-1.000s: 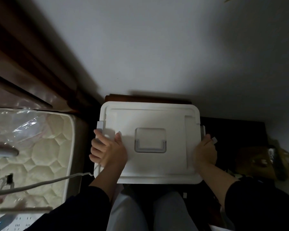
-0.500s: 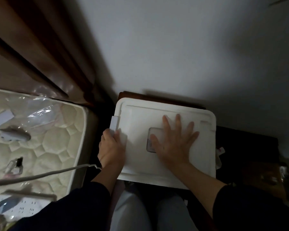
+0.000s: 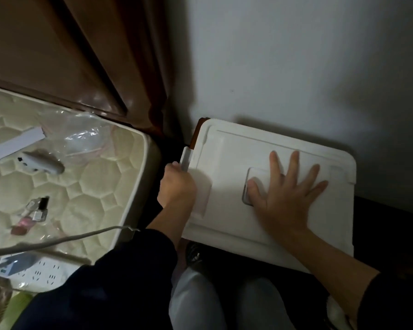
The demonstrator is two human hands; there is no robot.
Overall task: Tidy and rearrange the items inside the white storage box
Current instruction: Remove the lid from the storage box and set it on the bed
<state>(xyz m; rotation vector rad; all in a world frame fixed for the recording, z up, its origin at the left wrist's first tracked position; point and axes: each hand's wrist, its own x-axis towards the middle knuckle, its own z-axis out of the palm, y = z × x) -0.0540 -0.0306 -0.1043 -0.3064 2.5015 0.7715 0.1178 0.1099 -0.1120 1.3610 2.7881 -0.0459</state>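
Observation:
The white storage box [image 3: 227,225] stands against the wall with its lid closed, so its contents are hidden. My left hand [image 3: 177,186] is curled around the white latch [image 3: 185,158] on the box's left side. My right hand [image 3: 284,194] lies flat on the lid with fingers spread, its palm and thumb over the recessed handle [image 3: 253,179] in the middle.
A quilted mattress [image 3: 86,186] sits to the left, carrying a clear plastic bag [image 3: 81,132], a white strip [image 3: 14,146], a small grey device [image 3: 41,163], small bottles [image 3: 34,210], a cable [image 3: 57,239] and a power strip [image 3: 38,270]. Dark wood panelling [image 3: 69,55] rises behind it.
My right hand left the box's right side and came to lie flat on the lid. My left hand moved from the lid's left edge onto the side latch. The view shifted left.

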